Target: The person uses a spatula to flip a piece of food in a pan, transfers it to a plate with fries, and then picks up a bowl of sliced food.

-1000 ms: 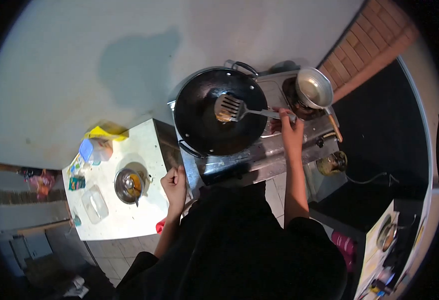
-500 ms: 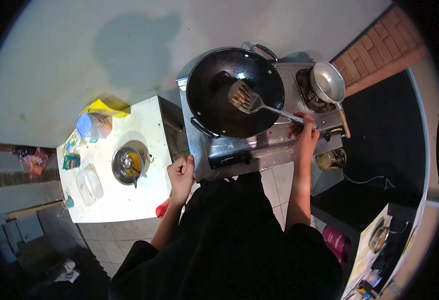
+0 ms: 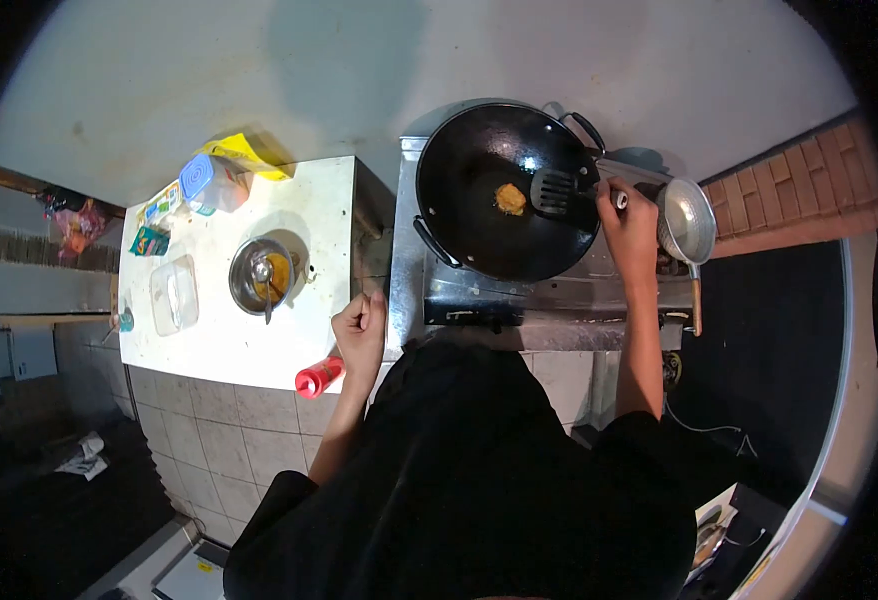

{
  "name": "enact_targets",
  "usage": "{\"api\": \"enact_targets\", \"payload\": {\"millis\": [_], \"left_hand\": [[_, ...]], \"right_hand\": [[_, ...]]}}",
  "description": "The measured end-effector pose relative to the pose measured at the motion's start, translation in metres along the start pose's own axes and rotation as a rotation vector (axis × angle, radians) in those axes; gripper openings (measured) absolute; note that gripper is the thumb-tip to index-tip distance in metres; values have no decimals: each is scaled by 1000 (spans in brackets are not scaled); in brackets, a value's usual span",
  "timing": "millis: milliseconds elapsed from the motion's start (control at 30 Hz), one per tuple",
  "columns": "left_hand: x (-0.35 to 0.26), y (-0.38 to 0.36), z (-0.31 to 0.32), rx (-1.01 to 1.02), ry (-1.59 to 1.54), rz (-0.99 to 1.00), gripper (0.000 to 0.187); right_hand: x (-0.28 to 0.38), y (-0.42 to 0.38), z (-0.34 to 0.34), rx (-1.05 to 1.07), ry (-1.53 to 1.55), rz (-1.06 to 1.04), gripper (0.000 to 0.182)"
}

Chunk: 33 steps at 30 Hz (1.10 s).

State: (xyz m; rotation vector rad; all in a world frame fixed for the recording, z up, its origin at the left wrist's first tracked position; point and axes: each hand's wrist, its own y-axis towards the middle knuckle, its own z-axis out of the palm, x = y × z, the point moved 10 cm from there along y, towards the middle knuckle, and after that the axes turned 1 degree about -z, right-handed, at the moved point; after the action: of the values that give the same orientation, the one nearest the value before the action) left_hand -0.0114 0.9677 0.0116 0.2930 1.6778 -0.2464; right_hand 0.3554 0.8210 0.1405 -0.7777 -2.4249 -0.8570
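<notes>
My right hand (image 3: 631, 218) grips the handle of a slotted spatula (image 3: 555, 192), whose blade is inside a large black wok (image 3: 479, 235). Just left of the blade, a golden-brown fried piece of food (image 3: 510, 199) lies on the wok's bottom. Closed into a loose fist, my left hand (image 3: 361, 328) is held beside the front left corner of the stove (image 3: 411, 270). Nothing shows in its curled fingers. A red bottle (image 3: 319, 378) lies just below it at the white table's edge.
On the white table (image 3: 199, 350) at left stand a metal bowl (image 3: 242, 290) with a ladle and yellowish contents, a clear plastic container (image 3: 174, 295), a blue-lidded tub (image 3: 221, 190) and a yellow packet (image 3: 249, 153). A wooden-handled saucepan (image 3: 687, 220) sits on the right burner.
The spatula blade has turned and moved right in the wok. The food that was on it now lies on the wok's bottom. My left hand stays closed; the view has shifted.
</notes>
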Motion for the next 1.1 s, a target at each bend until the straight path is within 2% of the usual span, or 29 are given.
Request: {"api": "enact_targets", "payload": {"millis": [267, 367, 433, 467, 533, 567, 633, 833, 933, 1100], "left_hand": [[8, -14, -7, -40, 33, 1, 49], [6, -14, -12, -41, 34, 2, 50], [1, -14, -17, -40, 48, 19, 50], [1, -15, -22, -45, 50, 20, 50], [3, -16, -28, -42, 16, 23, 50], [5, -16, -33, -43, 16, 26, 50], [14, -19, -41, -36, -20, -10, 50], [13, -22, -62, -48, 40, 18, 50], [12, -22, -66, -43, 12, 24, 49], [12, -21, -67, -27, -24, 28, 49]], "right_hand": [[-18, 37, 22, 162, -54, -44, 23], [-36, 42, 35, 202, 62, -7, 26], [-52, 37, 54, 323, 215, 190, 27], [-53, 35, 59, 326, 220, 187, 27], [-63, 25, 77, 385, 440, 278, 26], [-71, 22, 83, 384, 441, 276, 26], [-85, 13, 99, 375, 642, 322, 25], [-81, -6, 104, 286, 734, 372, 26], [-84, -12, 112, 289, 748, 363, 33], [-88, -18, 117, 272, 819, 396, 32]]}}
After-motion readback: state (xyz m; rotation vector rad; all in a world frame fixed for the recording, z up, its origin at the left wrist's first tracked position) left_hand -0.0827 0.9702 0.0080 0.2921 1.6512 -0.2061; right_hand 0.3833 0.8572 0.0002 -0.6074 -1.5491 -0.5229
